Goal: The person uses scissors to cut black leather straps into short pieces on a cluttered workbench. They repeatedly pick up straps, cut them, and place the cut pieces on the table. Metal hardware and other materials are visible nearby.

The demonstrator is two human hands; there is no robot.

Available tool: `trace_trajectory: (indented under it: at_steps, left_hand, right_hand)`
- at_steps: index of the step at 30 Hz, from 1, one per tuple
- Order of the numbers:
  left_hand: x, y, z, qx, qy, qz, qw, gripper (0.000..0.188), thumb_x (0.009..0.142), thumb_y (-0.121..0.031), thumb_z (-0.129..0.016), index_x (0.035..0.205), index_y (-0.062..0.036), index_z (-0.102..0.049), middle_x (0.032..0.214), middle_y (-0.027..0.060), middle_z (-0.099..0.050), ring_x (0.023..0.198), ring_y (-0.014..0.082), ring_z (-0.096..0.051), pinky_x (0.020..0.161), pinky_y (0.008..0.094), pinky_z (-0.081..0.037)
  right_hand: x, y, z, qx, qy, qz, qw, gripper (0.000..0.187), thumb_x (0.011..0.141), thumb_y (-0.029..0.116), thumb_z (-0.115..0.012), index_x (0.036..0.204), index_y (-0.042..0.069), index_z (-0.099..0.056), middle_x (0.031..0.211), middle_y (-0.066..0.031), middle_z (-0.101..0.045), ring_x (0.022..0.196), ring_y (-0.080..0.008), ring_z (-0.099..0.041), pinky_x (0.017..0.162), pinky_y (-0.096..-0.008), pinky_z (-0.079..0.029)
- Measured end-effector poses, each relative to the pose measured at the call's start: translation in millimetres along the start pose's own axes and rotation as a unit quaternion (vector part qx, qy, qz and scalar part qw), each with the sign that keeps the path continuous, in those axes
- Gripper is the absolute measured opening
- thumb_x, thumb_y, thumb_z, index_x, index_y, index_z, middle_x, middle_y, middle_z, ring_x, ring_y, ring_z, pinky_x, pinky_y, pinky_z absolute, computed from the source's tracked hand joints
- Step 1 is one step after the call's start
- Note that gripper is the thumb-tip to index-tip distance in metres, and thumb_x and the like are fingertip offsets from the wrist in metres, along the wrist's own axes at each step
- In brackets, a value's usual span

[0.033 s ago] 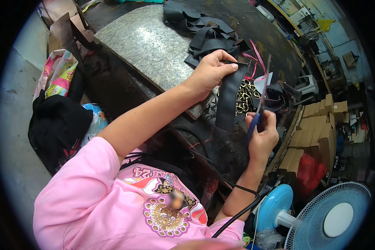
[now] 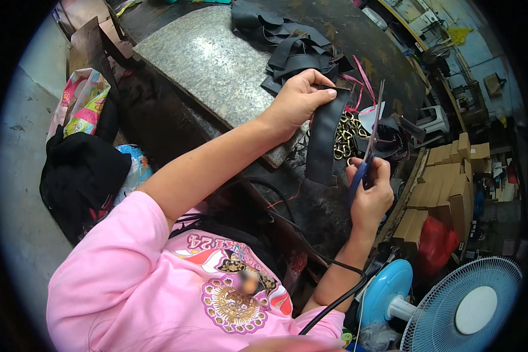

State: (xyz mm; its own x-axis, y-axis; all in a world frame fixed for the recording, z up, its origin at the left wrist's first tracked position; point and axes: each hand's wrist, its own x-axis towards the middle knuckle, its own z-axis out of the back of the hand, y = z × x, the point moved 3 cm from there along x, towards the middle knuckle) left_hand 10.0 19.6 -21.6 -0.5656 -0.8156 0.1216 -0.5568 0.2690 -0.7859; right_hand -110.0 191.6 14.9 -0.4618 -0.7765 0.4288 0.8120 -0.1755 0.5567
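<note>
My left hand pinches the top end of a flat black leather-like strip between thumb and fingers. The strip hangs down towards me over the dark table. To its right, my right hand is closed around the blue handles of a pair of scissors. Their long blades point away from me and stay apart from the strip. Between strip and scissors lies a heap of brass-coloured metal clasps. Beyond my left hand, more black strips are piled up, with thin pink strips beside them.
A pale stone-like slab lies on the dark table, left of the strips. Cardboard boxes and a blue-and-white fan stand on the right. A black cable crosses near my right forearm. Bags and black cloth are at left.
The scissors have tilted slightly to the right, and their blades look a little further apart. The strip and my left hand have hardly moved.
</note>
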Motion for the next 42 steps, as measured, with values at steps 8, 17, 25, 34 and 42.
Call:
trace_trajectory:
  at_steps: [8, 17, 25, 34, 42]
  left_hand:
    - [4.9, -3.1, -1.5, 0.028, 0.015, -0.013, 0.999, 0.017, 0.086, -0.009, -0.059, 0.099, -0.0013, -0.052, 0.077, 0.0043, -0.062, 0.060, 0.0060, -0.057, 0.048, 0.0186, -0.043]
    - [6.2, 0.8, -1.9, -0.005, 0.040, 0.001, 0.999, 0.015, 0.085, -0.008, -0.059, 0.097, -0.0006, -0.053, 0.080, 0.0048, -0.062, 0.066, 0.0073, -0.060, 0.054, 0.0196, -0.048]
    - [5.0, 1.8, -3.1, -0.066, 0.061, 0.070, 0.994, 0.013, 0.085, -0.007, -0.060, 0.096, -0.0006, -0.054, 0.083, 0.0061, -0.062, 0.070, 0.0098, -0.062, 0.061, 0.0219, -0.052]
    - [0.5, 1.0, -11.9, -0.067, 0.143, 0.112, 0.981, 0.015, 0.084, -0.008, -0.061, 0.097, -0.0016, -0.055, 0.084, 0.0061, -0.064, 0.072, 0.0083, -0.063, 0.065, 0.0202, -0.053]
    - [-10.1, -1.2, -21.8, 0.014, 0.229, 0.147, 0.962, 0.017, 0.084, -0.010, -0.063, 0.097, -0.0012, -0.056, 0.082, 0.0038, -0.063, 0.071, 0.0060, -0.061, 0.065, 0.0183, -0.050]
  right_hand:
    - [-10.0, 1.8, 5.3, -0.170, 0.043, -0.016, 0.984, 0.041, 0.063, 0.035, -0.080, 0.085, 0.010, -0.057, 0.063, -0.0071, -0.062, 0.058, -0.0288, -0.062, 0.055, -0.0376, -0.045]
    - [-14.7, 1.0, 8.9, -0.167, 0.008, 0.007, 0.986, 0.037, 0.062, 0.029, -0.080, 0.083, 0.010, -0.057, 0.063, -0.0081, -0.062, 0.055, -0.0283, -0.061, 0.053, -0.0372, -0.044]
    - [-15.1, -0.9, 2.8, -0.190, -0.013, 0.044, 0.981, 0.032, 0.065, 0.025, -0.078, 0.083, 0.009, -0.056, 0.059, -0.0071, -0.058, 0.053, -0.0264, -0.059, 0.052, -0.0359, -0.044]
    - [-4.0, -14.7, -4.3, 0.416, 0.040, -0.157, 0.895, 0.018, 0.082, 0.010, -0.067, 0.088, 0.004, -0.052, 0.064, -0.0011, -0.055, 0.057, -0.0093, -0.056, 0.049, -0.0196, -0.041]
    - [25.8, 16.9, -8.9, 0.391, -0.009, -0.032, 0.920, 0.039, 0.074, -0.003, -0.069, 0.103, 0.004, -0.044, 0.096, -0.0111, -0.063, 0.077, -0.0058, -0.055, 0.066, -0.0173, -0.044]
